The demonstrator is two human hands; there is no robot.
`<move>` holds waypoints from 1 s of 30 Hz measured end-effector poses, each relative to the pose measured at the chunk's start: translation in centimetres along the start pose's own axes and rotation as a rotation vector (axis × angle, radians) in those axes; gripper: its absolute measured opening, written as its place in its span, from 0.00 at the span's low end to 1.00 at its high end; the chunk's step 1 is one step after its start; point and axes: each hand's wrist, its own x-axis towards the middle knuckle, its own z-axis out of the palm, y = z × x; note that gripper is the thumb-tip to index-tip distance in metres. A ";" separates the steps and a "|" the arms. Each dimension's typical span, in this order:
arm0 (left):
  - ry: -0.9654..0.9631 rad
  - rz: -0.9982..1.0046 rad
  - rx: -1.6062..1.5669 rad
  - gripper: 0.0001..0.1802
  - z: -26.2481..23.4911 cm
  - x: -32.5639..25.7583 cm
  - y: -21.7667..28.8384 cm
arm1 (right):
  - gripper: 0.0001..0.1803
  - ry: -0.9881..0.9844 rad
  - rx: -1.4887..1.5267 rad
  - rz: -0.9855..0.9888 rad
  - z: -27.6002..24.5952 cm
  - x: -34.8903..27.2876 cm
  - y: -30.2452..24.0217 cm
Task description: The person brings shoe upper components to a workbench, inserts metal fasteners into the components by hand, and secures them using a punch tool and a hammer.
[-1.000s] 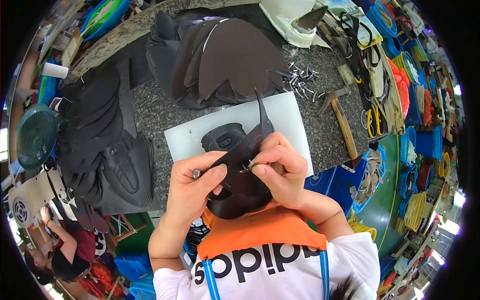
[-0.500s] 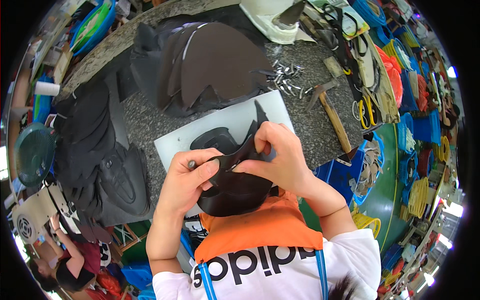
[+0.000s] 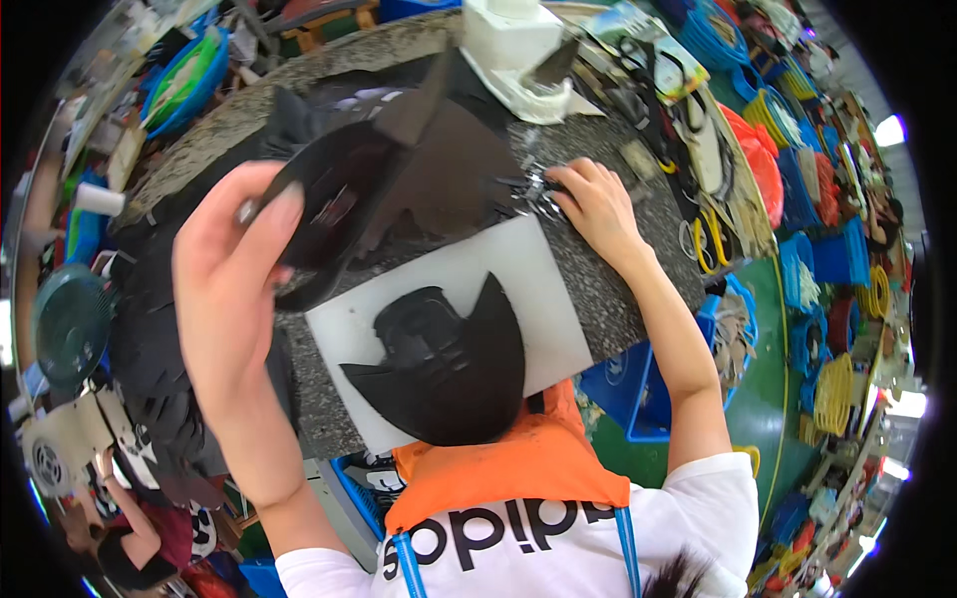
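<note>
My left hand [image 3: 234, 234] is closed on a curved black leather-like piece [image 3: 344, 189], raised above the left part of the bench and blurred. The round metal end of a short rod [image 3: 246, 211] shows in the same grip. Over at the right, my right hand [image 3: 603, 204] has its fingertips bent together at a heap of small silver metal pieces [image 3: 536, 179]. Whatever lies between those fingertips is too small to make out. In front of me, a crescent-shaped black piece [image 3: 478, 384] lies on a white board [image 3: 553, 299], beside a black moulded form [image 3: 414, 314].
Large dark pieces [image 3: 464, 140] are stacked at the back, and more black pieces [image 3: 159, 329] pile up at left. A white machine [image 3: 513, 50] stands behind. Yellow-handled scissors [image 3: 711, 239] lie at right, above a blue bin [image 3: 633, 389]. Another person [image 3: 130, 528] works at lower left.
My left hand has lifted the black piece up and leftward off the board, rod still in its grip. My right hand has let go of the piece and moved up-right to the metal heap.
</note>
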 end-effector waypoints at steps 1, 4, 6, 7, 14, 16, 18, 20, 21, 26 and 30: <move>0.020 -0.027 -0.039 0.10 0.2 1.0 -0.4 | 0.08 -0.031 -0.005 -0.004 0.3 -0.2 0.2; -0.094 -0.104 -0.322 0.08 -0.9 3.3 -2.1 | 0.08 -0.057 0.015 -0.016 1.2 -0.3 0.3; -0.094 -0.159 -0.290 0.07 -1.3 4.1 -2.5 | 0.06 -0.068 0.093 0.086 1.2 -0.5 0.1; -0.139 -0.180 -0.239 0.06 -1.9 4.2 -2.2 | 0.06 -0.059 0.099 0.073 1.2 -0.4 -0.1; -0.002 0.241 0.198 0.05 -0.2 3.3 0.7 | 0.04 -0.078 0.230 0.098 -0.4 -0.6 -1.2; 0.093 0.369 0.378 0.07 0.4 2.6 0.9 | 0.06 -0.038 0.362 0.146 -1.0 -0.7 -2.1; 0.016 0.992 0.825 0.10 1.0 2.2 -0.2 | 0.06 -0.060 0.469 0.184 -1.7 -0.6 -3.3; -0.128 0.866 0.930 0.16 2.1 1.2 -3.2 | 0.09 -0.127 0.681 0.253 -2.6 -0.6 -5.0; -0.159 0.648 0.973 0.20 2.8 0.3 -5.1 | 0.09 -0.173 0.754 0.281 -3.3 -0.8 -6.4; -0.417 0.242 0.420 0.12 6.2 -6.7 -8.7 | 0.13 -0.467 0.980 -0.036 -5.2 -1.8 -10.8; -0.319 0.237 0.363 0.07 6.4 -7.8 -8.6 | 0.11 -0.463 1.080 0.201 -4.7 -2.6 -12.7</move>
